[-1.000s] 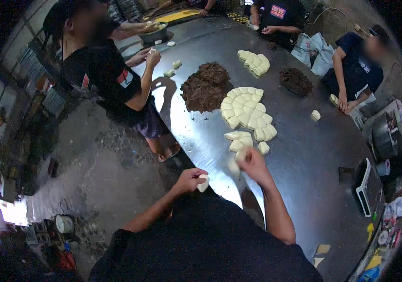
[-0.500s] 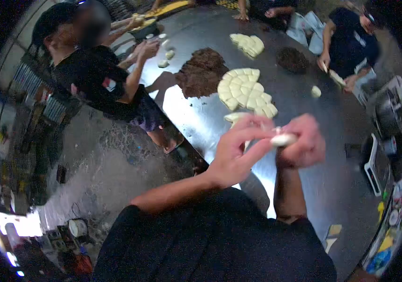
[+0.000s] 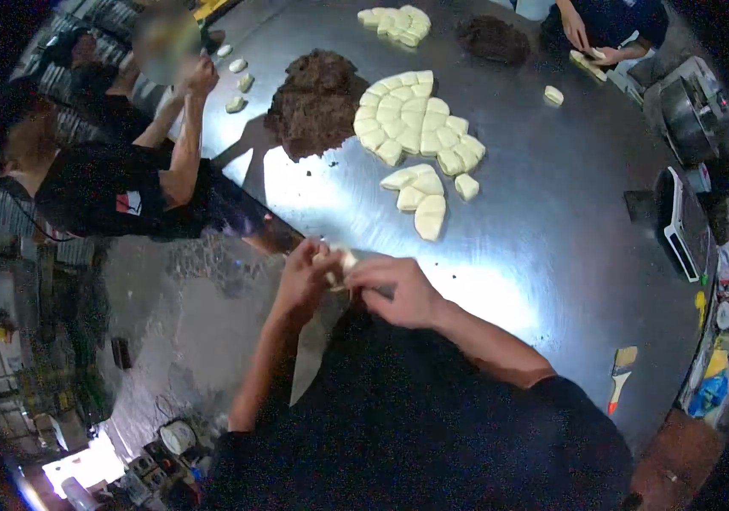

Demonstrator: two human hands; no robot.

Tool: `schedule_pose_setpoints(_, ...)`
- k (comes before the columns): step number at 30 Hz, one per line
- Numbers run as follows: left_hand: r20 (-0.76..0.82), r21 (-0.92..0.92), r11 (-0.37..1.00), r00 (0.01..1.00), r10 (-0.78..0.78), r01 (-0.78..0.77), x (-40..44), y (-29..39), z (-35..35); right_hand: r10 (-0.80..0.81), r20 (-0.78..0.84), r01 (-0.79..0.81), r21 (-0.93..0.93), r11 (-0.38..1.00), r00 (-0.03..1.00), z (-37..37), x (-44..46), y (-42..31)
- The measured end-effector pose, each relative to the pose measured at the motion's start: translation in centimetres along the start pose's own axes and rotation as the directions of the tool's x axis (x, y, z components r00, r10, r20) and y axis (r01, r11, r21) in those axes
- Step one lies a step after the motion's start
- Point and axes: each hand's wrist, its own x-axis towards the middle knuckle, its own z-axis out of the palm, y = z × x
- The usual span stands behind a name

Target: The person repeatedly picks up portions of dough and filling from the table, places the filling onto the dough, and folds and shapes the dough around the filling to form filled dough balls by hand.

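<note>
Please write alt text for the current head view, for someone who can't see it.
A person's left hand and right hand hold a small pale dough piece at the near edge of a metal table. Beyond lie cut dough pieces and a brown mound; co-workers are at left and upper right.

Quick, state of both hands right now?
Left hand: closed, holding a pale piece of dough.
Right hand: fingers curled in at the dough; blur hides whether they grip it.
</note>
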Motion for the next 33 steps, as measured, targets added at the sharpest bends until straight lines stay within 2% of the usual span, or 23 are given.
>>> schedule_pose_setpoints(1,-0.022,0.017,0.996,0.995,-0.093,0.093,-0.8,-1.4,-1.1,0.187,0.162,-0.212,0.157,0.965,0.969,1.0,0.5,1.7)
schedule_pose_setpoints(2,-0.022,0.013,0.992,0.992,-0.127,0.127,-1.7,-2.0,-1.9,0.362,-0.033,-0.36,-0.218,0.907,0.932,2.4,4.6,6.2)
schedule_pose_setpoints(3,-0.201,0.045,0.992,0.974,-0.108,0.12,-2.7,-1.8,-2.2,0.035,-0.143,-0.07,-0.247,0.966,0.989,2.7,6.9,8.9)
schedule_pose_setpoints(4,-0.368,0.082,0.99,0.927,-0.076,0.114,-3.6,-1.9,-2.5,-0.095,-0.17,0.022,-0.389,0.921,0.981,3.7,9.4,11.5)
schedule_pose_setpoints(5,-0.307,-0.098,0.994,0.949,-0.074,0.046,-3.8,-4.1,-3.9,-0.147,-0.13,0.08,-0.422,0.903,0.981,5.2,11.9,14.9)
schedule_pose_setpoints(6,-0.297,-0.095,0.994,0.952,-0.078,0.052,-4.2,-4.1,-4.0,-0.2,-0.086,0.141,-0.453,0.881,0.976,6.5,14.4,17.8)
schedule_pose_setpoints(8,-0.329,-0.249,0.958,0.919,-0.219,0.139,-5.0,-4.0,-3.9,-0.424,0.05,0.323,-0.73,0.603,0.904,8.2,18.5,20.3)
schedule_pose_setpoints(9,-0.294,-0.243,0.951,0.92,-0.261,0.192,-5.2,-4.5,-4.6,-0.42,0.049,0.321,-0.726,0.608,0.906,8.6,19.8,21.6)
schedule_pose_setpoints(11,-0.28,-0.288,0.941,0.924,-0.26,0.178,-5.3,-5.6,-5.2,-0.376,0.208,0.326,-0.902,0.285,0.903,9.5,21.2,22.8)
schedule_pose_setpoints(14,-0.283,-0.351,0.924,0.923,-0.259,0.152,-5.2,-6.4,-5.7,-0.179,0.259,0.306,-0.89,0.338,0.949,10.2,20.7,23.8)
schedule_pose_setpoints(16,-0.294,-0.363,0.921,0.92,-0.257,0.141,-4.9,-5.7,-5.7,-0.245,0.256,0.328,-0.886,0.327,0.935,9.2,19.8,22.5)
schedule_pose_setpoints(18,-0.321,-0.394,0.908,0.904,-0.284,0.145,-4.3,-4.0,-5.2,-0.156,0.311,0.346,-0.88,0.326,0.938,8.9,19.3,22.9)
schedule_pose_setpoints(20,-0.372,-0.32,0.94,0.896,-0.241,0.12,-3.5,-1.9,-4.1,-0.233,0.283,0.36,-0.826,0.433,0.93,8.1,18.4,23.1)
schedule_pose_setpoints(22,-0.424,-0.052,0.993,0.898,-0.115,0.103,-2.3,-0.2,-3.2,0.187,0.215,-0.011,-0.628,0.778,0.959,6.5,17.9,20.3)
schedule_pose_setpoints(23,-0.418,0.055,0.998,0.908,0.008,0.017,-1.2,-0.7,-3.2,0.073,0.098,-0.018,-0.473,0.881,0.992,5.2,16.9,17.8)
schedule_pose_setpoints(24,-0.398,0.162,0.984,0.908,0.132,-0.072,0.1,-1.1,-3.2,0.075,0.104,-0.018,-0.471,0.882,0.992,4.0,15.7,15.5)
schedule_pose_setpoints(26,-0.335,0.315,0.949,0.935,0.118,-0.007,2.7,-0.3,-2.4,-0.034,-0.085,0.029,-0.064,0.998,0.996,1.9,13.0,11.0)
schedule_pose_setpoints(27,-0.305,-0.063,0.993,0.949,0.077,-0.101,3.8,0.5,-0.7,-0.116,-0.145,0.103,-0.094,0.99,0.983,1.2,11.4,8.2)
schedule_pose_setpoints(28,-0.256,-0.433,0.887,0.965,0.048,-0.16,4.4,1.7,1.3,-0.198,-0.205,0.173,-0.133,0.976,0.958,0.9,9.7,6.1)
schedule_pose_setpoints(29,-0.199,-0.483,0.862,0.978,0.064,-0.155,4.0,3.3,2.8,-0.221,-0.141,0.196,-0.174,0.965,0.965,0.9,8.1,5.6)
schedule_pose_setpoints(30,-0.138,-0.532,0.835,0.987,0.078,-0.14,3.7,4.5,4.1,-0.28,-0.106,0.217,-0.4,0.89,0.954,1.0,6.7,4.6)
schedule_pose_setpoints(32,0.059,-0.518,0.835,0.966,0.252,-0.186,4.5,4.3,4.6,-0.323,-0.076,0.203,-0.638,0.743,0.943,-0.6,4.7,2.4)
schedule_pose_setpoints(33,0.045,-0.444,0.882,0.979,0.197,-0.157,4.5,3.8,5.4,-0.316,-0.093,0.184,-0.648,0.74,0.944,-1.8,3.8,2.2)
